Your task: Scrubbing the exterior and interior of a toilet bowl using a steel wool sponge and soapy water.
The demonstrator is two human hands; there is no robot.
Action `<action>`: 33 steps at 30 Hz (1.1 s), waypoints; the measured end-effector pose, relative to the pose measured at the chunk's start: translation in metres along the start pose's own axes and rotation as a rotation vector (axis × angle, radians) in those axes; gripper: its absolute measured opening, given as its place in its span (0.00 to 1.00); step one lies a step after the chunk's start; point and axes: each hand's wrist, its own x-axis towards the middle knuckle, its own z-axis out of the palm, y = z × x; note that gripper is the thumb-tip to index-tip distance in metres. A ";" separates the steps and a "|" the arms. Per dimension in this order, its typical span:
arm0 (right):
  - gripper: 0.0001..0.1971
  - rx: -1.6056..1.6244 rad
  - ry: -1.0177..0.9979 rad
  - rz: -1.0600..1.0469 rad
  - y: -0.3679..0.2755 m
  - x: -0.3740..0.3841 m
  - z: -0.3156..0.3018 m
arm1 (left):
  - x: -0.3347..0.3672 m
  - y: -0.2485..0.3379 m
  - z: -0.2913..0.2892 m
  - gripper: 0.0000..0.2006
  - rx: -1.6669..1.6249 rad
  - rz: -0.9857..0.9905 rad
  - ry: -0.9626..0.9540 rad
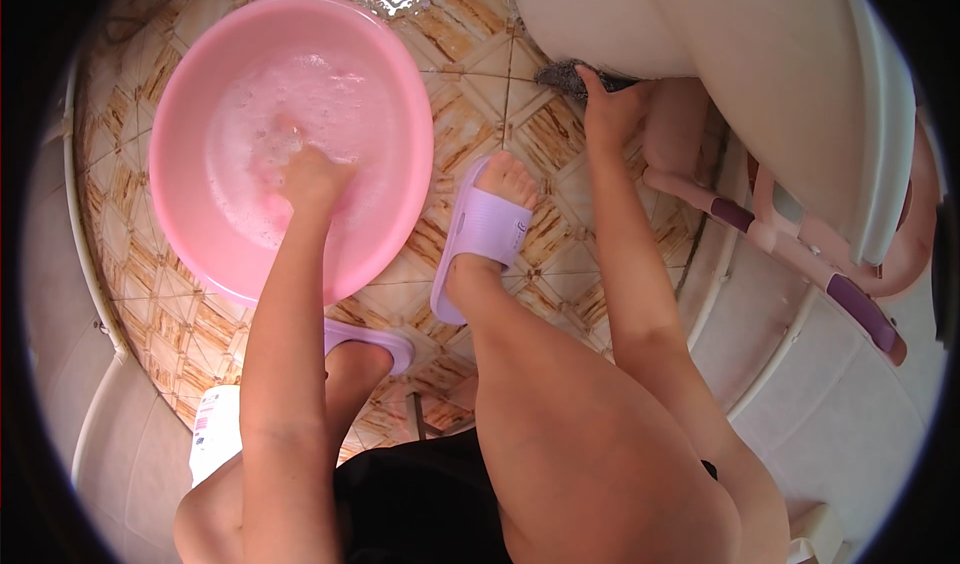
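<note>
My left hand [312, 182] reaches into a round pink basin [408, 164] of cloudy, soapy water [255, 124]. Its fingers dip under the suds, so what they touch or hold is hidden. Off to the right, my right hand [612, 112] is closed on a dark grey, speckled thing [570, 79] low beside the base of a large white curved fixture [610, 19]. The thumb lies along it, and the other fingers are mostly hidden. I cannot make out what kind of thing it is.
My feet wear lilac slippers [485, 226] on a patterned tile floor [560, 204], wet near the top. A pink folding frame with purple parts [735, 214] leans at the right wall. A white container [215, 432] stands at lower left.
</note>
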 end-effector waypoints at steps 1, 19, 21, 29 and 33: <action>0.50 0.001 0.014 0.011 0.000 0.001 0.000 | -0.003 0.005 -0.003 0.46 0.005 -0.001 -0.016; 0.48 0.014 0.030 -0.007 0.010 0.001 0.003 | 0.001 0.002 0.000 0.48 -0.005 0.029 -0.027; 0.47 0.032 -0.031 0.020 0.019 0.003 -0.003 | 0.000 0.004 -0.001 0.48 0.010 0.028 -0.021; 0.46 0.031 -0.071 0.027 0.022 0.003 -0.002 | -0.009 0.012 -0.002 0.39 0.006 0.039 0.116; 0.46 0.066 -0.130 0.006 0.004 0.003 -0.012 | -0.009 0.005 -0.009 0.41 -0.013 0.036 0.032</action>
